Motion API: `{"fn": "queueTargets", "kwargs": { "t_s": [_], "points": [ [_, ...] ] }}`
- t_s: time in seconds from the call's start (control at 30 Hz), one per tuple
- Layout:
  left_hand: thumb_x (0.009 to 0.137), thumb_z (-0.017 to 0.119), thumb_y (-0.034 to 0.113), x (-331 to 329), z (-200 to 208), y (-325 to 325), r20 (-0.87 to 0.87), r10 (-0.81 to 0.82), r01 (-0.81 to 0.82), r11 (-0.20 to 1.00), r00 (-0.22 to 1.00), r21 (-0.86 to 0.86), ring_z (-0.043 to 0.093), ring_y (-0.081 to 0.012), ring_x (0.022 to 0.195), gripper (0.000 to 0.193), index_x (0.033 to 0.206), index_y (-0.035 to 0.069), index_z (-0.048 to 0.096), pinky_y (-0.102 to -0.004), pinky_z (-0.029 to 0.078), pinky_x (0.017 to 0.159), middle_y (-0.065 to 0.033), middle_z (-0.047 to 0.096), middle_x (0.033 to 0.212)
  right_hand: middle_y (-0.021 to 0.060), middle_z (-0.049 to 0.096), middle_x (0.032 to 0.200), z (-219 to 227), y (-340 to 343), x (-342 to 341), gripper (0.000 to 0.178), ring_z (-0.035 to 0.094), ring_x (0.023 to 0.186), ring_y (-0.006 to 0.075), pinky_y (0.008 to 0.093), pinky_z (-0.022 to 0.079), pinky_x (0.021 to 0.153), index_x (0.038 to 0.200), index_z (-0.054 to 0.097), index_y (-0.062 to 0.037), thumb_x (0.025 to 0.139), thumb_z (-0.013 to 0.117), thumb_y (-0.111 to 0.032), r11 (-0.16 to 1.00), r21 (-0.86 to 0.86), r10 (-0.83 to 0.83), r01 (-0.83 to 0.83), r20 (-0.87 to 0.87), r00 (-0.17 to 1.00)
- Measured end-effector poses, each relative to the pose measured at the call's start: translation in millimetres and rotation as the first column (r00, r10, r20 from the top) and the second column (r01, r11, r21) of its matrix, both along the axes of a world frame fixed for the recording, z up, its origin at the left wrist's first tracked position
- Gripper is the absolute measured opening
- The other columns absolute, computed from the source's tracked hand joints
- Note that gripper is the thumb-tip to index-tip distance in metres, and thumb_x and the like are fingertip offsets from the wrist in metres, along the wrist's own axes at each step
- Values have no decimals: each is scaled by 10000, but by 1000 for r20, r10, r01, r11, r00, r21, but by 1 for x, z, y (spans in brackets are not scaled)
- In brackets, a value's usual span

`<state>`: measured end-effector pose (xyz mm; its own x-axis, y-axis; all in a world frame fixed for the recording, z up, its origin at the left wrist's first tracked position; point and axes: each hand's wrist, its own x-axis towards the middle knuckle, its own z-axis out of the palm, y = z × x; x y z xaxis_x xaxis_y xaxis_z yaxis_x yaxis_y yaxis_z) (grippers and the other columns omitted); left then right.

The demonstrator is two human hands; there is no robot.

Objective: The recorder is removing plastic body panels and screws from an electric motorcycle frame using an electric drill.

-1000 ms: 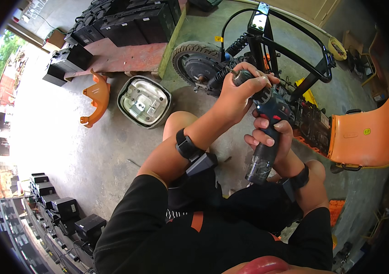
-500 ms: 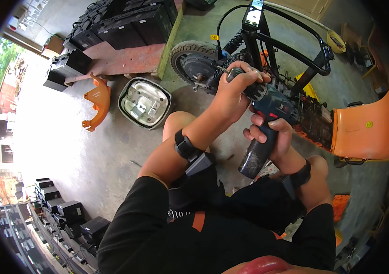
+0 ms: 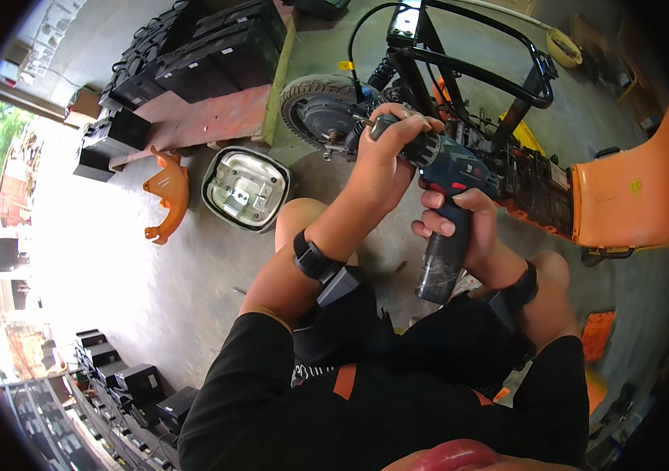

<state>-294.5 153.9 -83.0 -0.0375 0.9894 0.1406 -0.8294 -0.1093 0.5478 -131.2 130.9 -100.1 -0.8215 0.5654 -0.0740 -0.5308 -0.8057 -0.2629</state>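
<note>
A dark blue cordless drill point(image 3: 458, 166) is held between my two hands, its nose toward the far left. My right hand point(image 3: 480, 224) is closed round its black, scuffed handle, fingers wrapped about the front. With my left hand point(image 3: 388, 157) I grip the drill's chuck, fingers closed over it. A thin metal bit or tip shows just past my left fingers, but its end is hard to make out. Beyond the hands stands a black vehicle frame point(image 3: 472, 64) with a rear wheel point(image 3: 317, 112) and a black spring shock absorber point(image 3: 382, 74).
An orange body panel point(image 3: 625, 200) is at the right. On the floor to the left lie a white-lined, dark-rimmed tub point(image 3: 246, 188) and a curved orange part point(image 3: 168, 196). Black batteries point(image 3: 221, 59) crowd a red wooden platform point(image 3: 217, 118); more black boxes point(image 3: 142, 381) stand lower left.
Both hands keep hold of the drill. The drill's handle now stands a little more upright, and the hands, wheel and frame sit slightly farther left in view.
</note>
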Motion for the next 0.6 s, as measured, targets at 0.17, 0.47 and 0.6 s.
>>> {"fn": "queueTargets", "kwargs": {
  "t_s": [0.17,0.47,0.6],
  "points": [
    [876,603,145,1,-1,0,36,-25,27,999,999,-43,598,-240,981,79,861,84,556,-411,473,889,-92,621,923,60,556,933,-3,4,4,448,540,602,140,318,408,745,1151,489,9,761,572,-195,991,131,-52,39,98,994],
    [890,598,215,2,-10,4,153,-111,128,986,982,-103,557,-310,1059,162,906,54,589,-476,419,976,-101,629,966,90,569,1087,-6,-1,11,464,566,752,149,368,454,791,1246,469,-40,858,611,-250,988,131,-99,76,180,979],
    [889,605,229,9,-8,3,176,-135,161,976,975,-146,560,-296,1072,172,918,61,588,-474,421,971,-108,625,986,98,562,1138,2,-6,18,515,568,784,140,352,471,792,1278,450,-43,869,654,-281,983,125,-164,133,286,944]
  ]
}}
